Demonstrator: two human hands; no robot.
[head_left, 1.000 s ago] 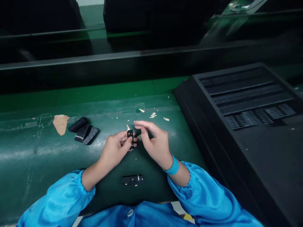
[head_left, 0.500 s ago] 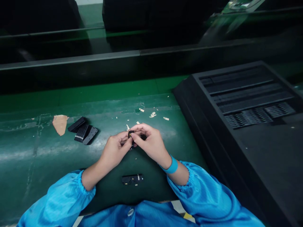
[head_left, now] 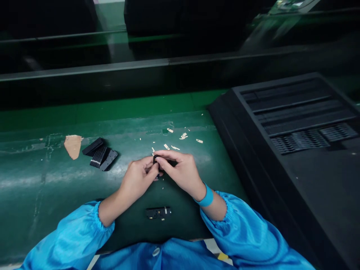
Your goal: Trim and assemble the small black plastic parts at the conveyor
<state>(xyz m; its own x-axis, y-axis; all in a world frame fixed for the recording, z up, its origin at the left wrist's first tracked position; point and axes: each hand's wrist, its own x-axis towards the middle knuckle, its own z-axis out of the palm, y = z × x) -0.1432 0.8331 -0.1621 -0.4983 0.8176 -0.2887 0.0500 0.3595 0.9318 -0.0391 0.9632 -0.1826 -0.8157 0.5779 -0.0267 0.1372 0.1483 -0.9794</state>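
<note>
Over the green work surface, my left hand (head_left: 138,175) and my right hand (head_left: 180,168) meet on one small black plastic part (head_left: 156,159). Fingers and thumbs of both hands are closed on it and hide most of its shape. A similar black part (head_left: 158,213) with small gold and white spots lies flat nearer my body. Just beyond my fingers are several small cream-coloured slips (head_left: 167,146), scattered loose. To the left of my left hand lies a small heap of black parts (head_left: 102,154), some in a neat row.
A brown paper scrap (head_left: 73,146) lies left of the heap. At the right stands a large black tray (head_left: 312,176) holding rows of dark parts (head_left: 299,140). A dark raised ledge (head_left: 118,88) runs across the back of the green surface (head_left: 56,202).
My right fingers have straightened slightly over the black part, and a yellow spot on it is now covered. The view has shifted slightly; the parts on the surface lie as before.
</note>
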